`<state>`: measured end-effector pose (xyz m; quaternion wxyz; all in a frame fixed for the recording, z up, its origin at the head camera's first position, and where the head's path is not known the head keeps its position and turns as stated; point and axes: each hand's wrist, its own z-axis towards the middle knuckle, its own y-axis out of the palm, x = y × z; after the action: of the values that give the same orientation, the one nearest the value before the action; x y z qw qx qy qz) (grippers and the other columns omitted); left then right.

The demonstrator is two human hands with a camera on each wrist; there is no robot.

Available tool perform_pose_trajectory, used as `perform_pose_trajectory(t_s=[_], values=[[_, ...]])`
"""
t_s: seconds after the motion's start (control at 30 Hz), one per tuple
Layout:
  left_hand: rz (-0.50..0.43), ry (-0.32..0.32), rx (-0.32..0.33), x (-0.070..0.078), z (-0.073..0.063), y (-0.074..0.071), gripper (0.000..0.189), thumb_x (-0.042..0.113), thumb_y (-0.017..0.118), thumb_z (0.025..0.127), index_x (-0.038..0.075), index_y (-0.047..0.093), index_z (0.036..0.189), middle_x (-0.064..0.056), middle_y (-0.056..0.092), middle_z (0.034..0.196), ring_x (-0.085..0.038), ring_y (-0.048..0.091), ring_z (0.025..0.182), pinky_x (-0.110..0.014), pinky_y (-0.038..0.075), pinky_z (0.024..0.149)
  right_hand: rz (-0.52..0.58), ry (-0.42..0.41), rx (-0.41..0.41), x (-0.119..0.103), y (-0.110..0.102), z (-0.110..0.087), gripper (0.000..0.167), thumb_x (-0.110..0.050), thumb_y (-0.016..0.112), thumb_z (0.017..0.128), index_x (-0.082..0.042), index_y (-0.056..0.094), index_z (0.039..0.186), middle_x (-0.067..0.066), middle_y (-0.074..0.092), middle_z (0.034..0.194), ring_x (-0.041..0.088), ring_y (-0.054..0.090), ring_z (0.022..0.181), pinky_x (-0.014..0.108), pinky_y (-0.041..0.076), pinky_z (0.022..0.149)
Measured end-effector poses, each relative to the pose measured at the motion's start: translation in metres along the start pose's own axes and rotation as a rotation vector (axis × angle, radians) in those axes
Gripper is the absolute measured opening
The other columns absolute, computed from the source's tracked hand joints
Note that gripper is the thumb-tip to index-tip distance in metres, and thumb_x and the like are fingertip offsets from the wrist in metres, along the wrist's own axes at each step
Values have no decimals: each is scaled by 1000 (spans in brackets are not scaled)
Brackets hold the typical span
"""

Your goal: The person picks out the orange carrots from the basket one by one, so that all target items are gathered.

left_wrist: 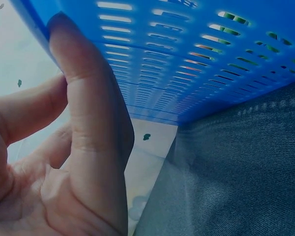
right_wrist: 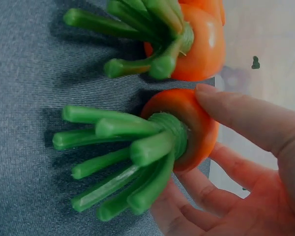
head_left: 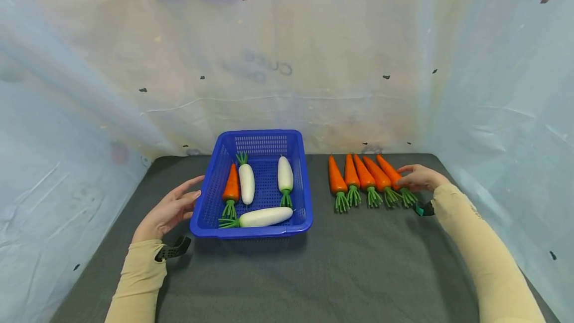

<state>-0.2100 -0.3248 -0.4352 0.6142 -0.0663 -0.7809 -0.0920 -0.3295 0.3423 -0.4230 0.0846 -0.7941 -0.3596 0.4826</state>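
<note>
My left hand [head_left: 168, 213] is at the left side of a blue plastic basket [head_left: 251, 233], its fingertips against the outer wall near the rim. The left wrist view shows a finger [left_wrist: 91, 113] lying along the perforated wall. Inside the basket lie three white radishes [head_left: 285, 174] with green stems and one carrot [head_left: 230, 183]. My right hand [head_left: 419, 178] pinches the rightmost carrot [right_wrist: 204, 128] of a row on the table, near its stem end. In the right wrist view the thumb is on one side, the other fingers opposite.
Several more carrots [head_left: 337, 178] lie side by side left of the right hand, green stems towards me. A dark grey cloth [head_left: 350, 273] covers the table. Pale plastic sheeting [head_left: 314, 64] hangs behind and at both sides.
</note>
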Motion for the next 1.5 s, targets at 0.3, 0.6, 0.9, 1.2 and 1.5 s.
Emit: perform_pose_trajectory(t_s=[0.3, 0.6, 0.9, 1.2, 1.5], values=[[1, -1, 1, -2, -1, -2, 63, 26, 54, 99, 19, 21, 153, -3, 64, 117, -21, 66, 96, -39, 54, 83, -20, -8, 8, -2, 2, -5, 71, -22, 59, 96, 10, 19, 146, 21, 51, 123, 17, 58, 90, 39, 50, 88], [-7, 17, -27, -1, 1, -4, 60, 25, 50, 101, 19, 21, 153, -3, 63, 120, -21, 65, 98, -39, 53, 84, 54, -77, 19, -10, -7, -14, 64, -26, 42, 104, 11, 14, 147, 36, 32, 140, 42, 45, 124, 48, 42, 99], [6, 37, -41, -2, 0, -3, 61, 25, 51, 101, 17, 20, 153, -3, 62, 121, -20, 66, 96, -40, 53, 85, 206, -217, -8, -80, 3, -28, 62, -27, 38, 105, 4, 11, 150, 32, 21, 149, 46, 29, 133, 52, 27, 108], [45, 23, 1, -3, 4, -1, 61, 30, 55, 98, 21, 26, 151, -6, 59, 126, -23, 64, 99, -43, 52, 87, 230, -341, -51, -153, 45, -27, 56, -26, 45, 103, 0, 25, 149, 28, 34, 145, 40, 42, 128, 46, 37, 104], [36, 22, -10, -2, 2, -3, 61, 28, 54, 99, 20, 25, 151, -6, 59, 125, -24, 65, 98, -44, 52, 86, 218, -422, -158, -203, 105, -13, 48, -22, 47, 102, -2, 35, 144, 24, 43, 140, 37, 48, 123, 47, 39, 103]])
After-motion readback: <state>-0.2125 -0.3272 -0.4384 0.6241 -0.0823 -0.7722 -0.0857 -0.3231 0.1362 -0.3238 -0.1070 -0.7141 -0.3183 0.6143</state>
